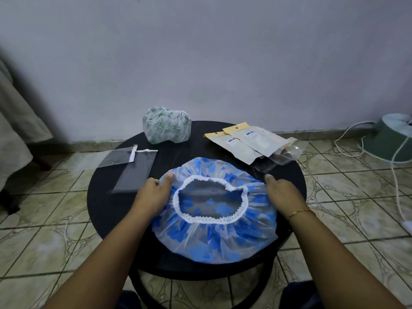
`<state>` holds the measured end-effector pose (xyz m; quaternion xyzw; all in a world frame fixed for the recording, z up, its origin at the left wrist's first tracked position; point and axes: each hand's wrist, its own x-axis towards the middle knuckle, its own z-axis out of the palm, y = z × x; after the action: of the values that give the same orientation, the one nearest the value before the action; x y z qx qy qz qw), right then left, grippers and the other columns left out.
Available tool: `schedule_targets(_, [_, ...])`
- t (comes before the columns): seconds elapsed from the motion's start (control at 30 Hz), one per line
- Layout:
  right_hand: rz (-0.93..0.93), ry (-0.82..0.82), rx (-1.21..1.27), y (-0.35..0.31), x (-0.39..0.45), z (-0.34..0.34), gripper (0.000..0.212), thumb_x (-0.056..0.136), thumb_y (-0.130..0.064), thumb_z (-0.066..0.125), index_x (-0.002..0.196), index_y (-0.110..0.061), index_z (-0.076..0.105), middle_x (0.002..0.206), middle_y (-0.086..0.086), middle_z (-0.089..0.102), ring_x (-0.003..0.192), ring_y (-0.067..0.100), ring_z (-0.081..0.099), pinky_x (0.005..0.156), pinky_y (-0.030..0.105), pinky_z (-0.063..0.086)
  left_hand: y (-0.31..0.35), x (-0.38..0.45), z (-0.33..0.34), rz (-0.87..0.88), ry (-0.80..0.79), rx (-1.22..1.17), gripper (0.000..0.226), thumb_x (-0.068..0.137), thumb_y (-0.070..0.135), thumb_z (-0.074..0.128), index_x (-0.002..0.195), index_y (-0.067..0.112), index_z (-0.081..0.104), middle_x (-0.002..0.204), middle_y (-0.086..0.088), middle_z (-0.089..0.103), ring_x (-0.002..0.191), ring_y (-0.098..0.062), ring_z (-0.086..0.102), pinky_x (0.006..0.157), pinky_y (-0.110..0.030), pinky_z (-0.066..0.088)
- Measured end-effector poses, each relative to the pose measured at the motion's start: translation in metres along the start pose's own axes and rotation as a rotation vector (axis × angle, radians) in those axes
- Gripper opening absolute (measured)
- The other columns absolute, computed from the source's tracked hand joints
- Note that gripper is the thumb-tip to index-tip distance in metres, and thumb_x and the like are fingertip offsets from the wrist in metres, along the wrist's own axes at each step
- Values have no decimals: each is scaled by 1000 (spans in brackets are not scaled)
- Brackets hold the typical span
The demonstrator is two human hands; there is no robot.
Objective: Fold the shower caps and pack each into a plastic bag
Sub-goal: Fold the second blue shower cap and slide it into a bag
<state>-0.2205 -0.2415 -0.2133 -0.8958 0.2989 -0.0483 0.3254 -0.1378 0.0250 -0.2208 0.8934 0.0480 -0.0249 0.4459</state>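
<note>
A blue-flowered shower cap [214, 237] lies spread out on the round black table [102, 201], its white elastic opening facing up. My left hand [153, 192] grips the cap's left edge, thumb on top and fingers curled under. My right hand [281, 192] rests on the cap's right edge, with the fingers hidden behind the plastic. A green-patterned shower cap [167, 127] sits bunched at the table's far side. Clear plastic bags [124, 159] lie flat at the left. More bags with paper header cards [249, 141] lie at the right.
The table stands on a tiled floor [55, 219] close to a pale wall. A green round object [392, 139] with white cords [399, 197] sits on the floor at the right. Light cloth [15, 130] hangs at the far left.
</note>
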Motion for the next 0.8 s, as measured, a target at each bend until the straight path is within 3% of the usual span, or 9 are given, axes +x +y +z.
schedule_targets(0.07, [7,-44,24,0,-4,3,53,92,-56,42,71,-8,52,71,8,51,69,25,50,60,30,35,2,1,-1,-79,-41,-123,54,94,55,38,92,7,64,91,-10,63,93,-28,60,81,-35,45])
schedule_targets(0.13, [2,-32,24,2,-3,7,47,87,-49,56,59,-14,43,61,3,47,57,20,44,50,29,30,2,1,-2,-155,-62,-169,51,94,53,42,94,6,63,99,-12,61,96,-29,59,88,-36,44])
schedule_targets(0.27, [-17,58,195,1,-3,5,42,93,-24,55,56,-11,38,59,5,41,54,19,37,49,29,27,-4,2,-5,-106,-6,-55,36,95,37,50,85,4,60,85,-14,62,81,-28,56,76,-36,43])
schedule_targets(0.37, [-25,140,174,1,0,1,30,99,-22,44,72,-9,48,78,11,52,73,26,47,63,30,32,-3,-2,-6,-31,58,81,33,100,35,41,91,6,54,76,-3,52,76,-22,48,67,-33,32])
schedule_targets(0.47, [-22,145,86,5,1,5,26,100,-26,37,87,-8,51,84,13,53,80,29,49,68,32,35,-3,-4,-2,27,85,164,29,102,30,35,95,6,49,83,-6,50,76,-22,45,68,-32,30])
schedule_targets(0.57, [-93,132,72,8,0,7,32,98,-39,40,87,-11,53,84,10,58,78,27,52,66,32,38,-2,-5,0,35,109,172,26,102,27,33,99,5,47,88,-10,49,83,-27,45,70,-32,31])
schedule_targets(0.7, [-47,50,-14,8,-1,-7,61,85,-69,36,69,-12,51,70,6,55,72,27,55,59,31,39,-3,-9,-2,2,86,138,10,99,15,35,100,10,44,89,-7,51,76,-22,46,70,-31,33])
schedule_targets(0.8, [72,-177,-60,6,-10,-21,74,78,-76,41,70,-5,60,68,12,65,62,27,61,64,30,48,-4,-11,-3,-1,40,161,33,92,6,38,123,13,42,100,-6,56,82,-21,51,75,-32,38])
